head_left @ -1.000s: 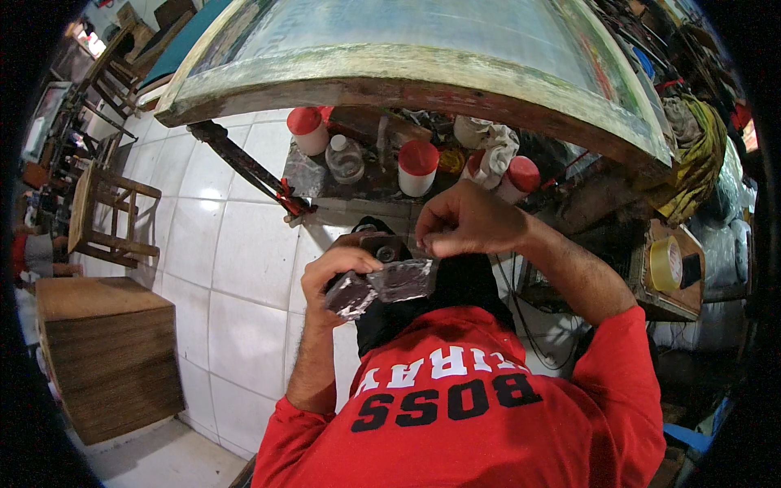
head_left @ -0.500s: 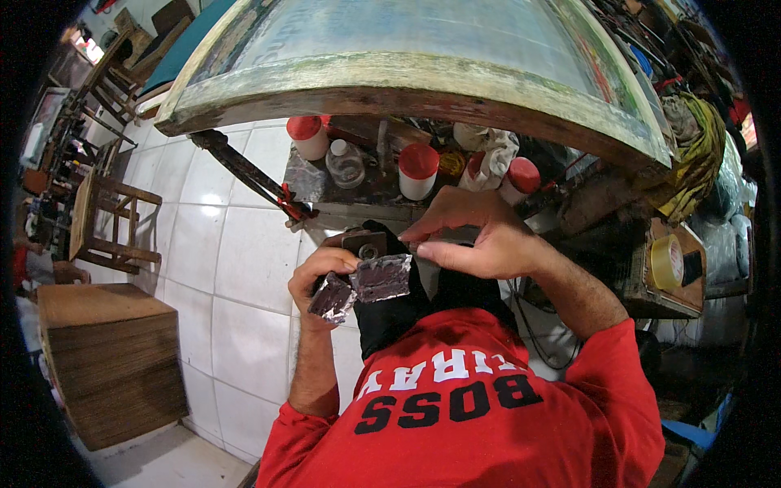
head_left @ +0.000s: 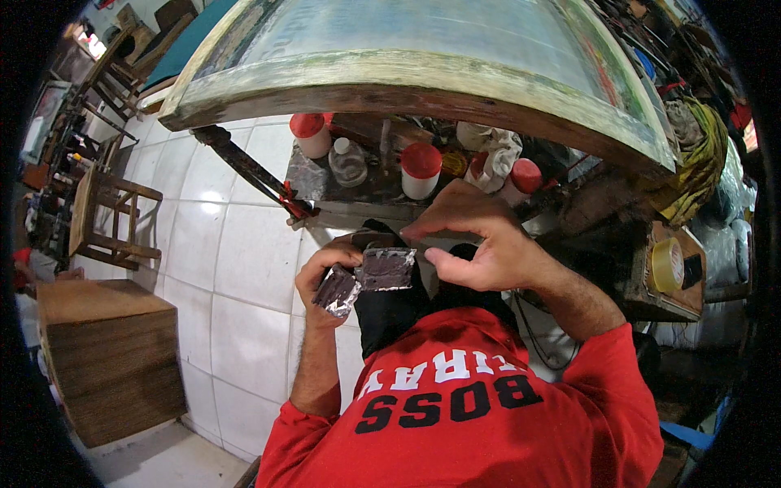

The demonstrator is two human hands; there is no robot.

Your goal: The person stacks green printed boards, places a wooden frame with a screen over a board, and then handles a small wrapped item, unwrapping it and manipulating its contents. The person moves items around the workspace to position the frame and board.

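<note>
My left hand point(head_left: 319, 275) is closed around a dark object with ragged silvery edges. Two rectangular dark faces show on it: a larger piece point(head_left: 387, 269) toward the right and a smaller piece point(head_left: 337, 291) just below my fingers. A flat brownish part point(head_left: 374, 240) sits behind the larger piece, seen nearly edge-on; what it is I cannot tell. To the right of these, my right hand point(head_left: 480, 244) hovers with thumb and forefinger apart, holding nothing visible. Its fingertips are close to the larger piece but not on it.
A wood-framed screen point(head_left: 415, 81) spans the space ahead. Beneath it, a shelf holds red-lidded white jars point(head_left: 420, 172) and a clear bottle point(head_left: 348, 164). A wooden stool point(head_left: 118, 215) and a brown box-like block point(head_left: 110, 358) stand left. Yellow tape point(head_left: 667, 265) lies right.
The held object has tilted in my left hand, so the flat brownish part with a round ring now shows edge-on. My right hand's fingers have shifted slightly, staying apart.
</note>
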